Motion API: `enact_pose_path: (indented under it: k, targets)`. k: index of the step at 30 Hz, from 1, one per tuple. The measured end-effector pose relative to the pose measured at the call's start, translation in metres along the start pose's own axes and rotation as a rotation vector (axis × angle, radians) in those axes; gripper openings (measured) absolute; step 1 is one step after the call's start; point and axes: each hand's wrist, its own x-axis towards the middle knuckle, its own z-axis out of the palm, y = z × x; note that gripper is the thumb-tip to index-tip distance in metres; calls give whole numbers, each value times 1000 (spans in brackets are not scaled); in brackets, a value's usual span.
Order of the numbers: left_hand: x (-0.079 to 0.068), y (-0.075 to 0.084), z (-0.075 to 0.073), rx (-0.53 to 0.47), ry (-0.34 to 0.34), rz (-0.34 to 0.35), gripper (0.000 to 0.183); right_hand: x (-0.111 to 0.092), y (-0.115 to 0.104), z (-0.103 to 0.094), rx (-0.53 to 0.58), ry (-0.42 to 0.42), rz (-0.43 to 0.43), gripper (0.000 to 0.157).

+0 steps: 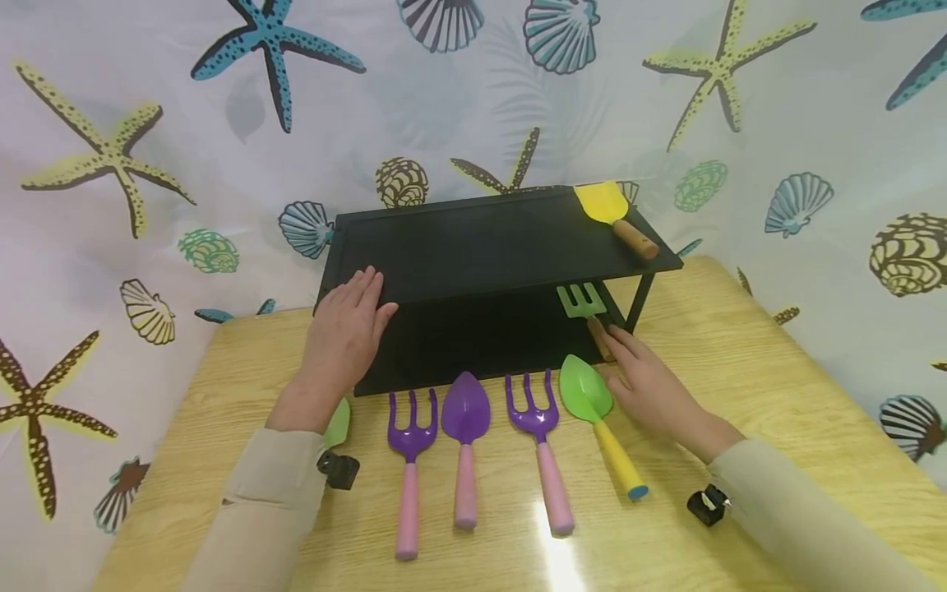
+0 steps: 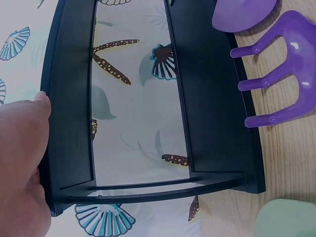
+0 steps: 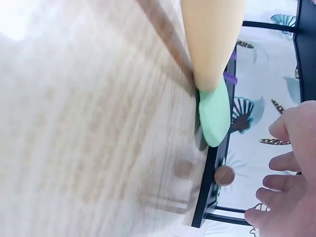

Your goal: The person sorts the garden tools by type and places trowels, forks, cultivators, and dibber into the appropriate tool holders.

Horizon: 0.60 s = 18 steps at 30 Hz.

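Observation:
My left hand (image 1: 344, 333) rests on the left end of a black two-tier shelf (image 1: 473, 247), fingers stretched over its top board. In the left wrist view, the thumb of that left hand (image 2: 22, 148) lies against the board's edge. My right hand (image 1: 651, 390) is at the shelf's right front, its extended fingers beside the wooden handle of a green hand fork (image 1: 582, 301) on the lower tier. The right wrist view shows that handle's round end (image 3: 224, 175) apart from the loosely bent fingers (image 3: 281, 182). A yellow spade (image 1: 602, 203) with a wooden handle lies on the top tier's right end.
Before the shelf lie two purple forks (image 1: 412, 436) (image 1: 534, 418), a purple trowel (image 1: 466, 411) and a green trowel (image 1: 584, 390) with a yellow handle. Another green tool (image 1: 338, 423) is partly hidden by the left wrist. A patterned cloth (image 1: 444, 107) hangs behind the wooden table (image 1: 740, 362).

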Motion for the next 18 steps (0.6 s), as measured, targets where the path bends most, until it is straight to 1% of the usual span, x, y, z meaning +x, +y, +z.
enact_pose_path:
  k: [7, 13, 18]
  targets:
    - [0, -1, 0, -10, -2, 1, 62, -19, -9, -5, 16, 1, 10, 55]
    - [1, 0, 1, -24, -5, 5, 61, -37, -16, -8, 59, -14, 31, 58]
    - [0, 0, 2, -41, 29, 15, 60, -53, -19, -6, 100, -23, 49, 59]
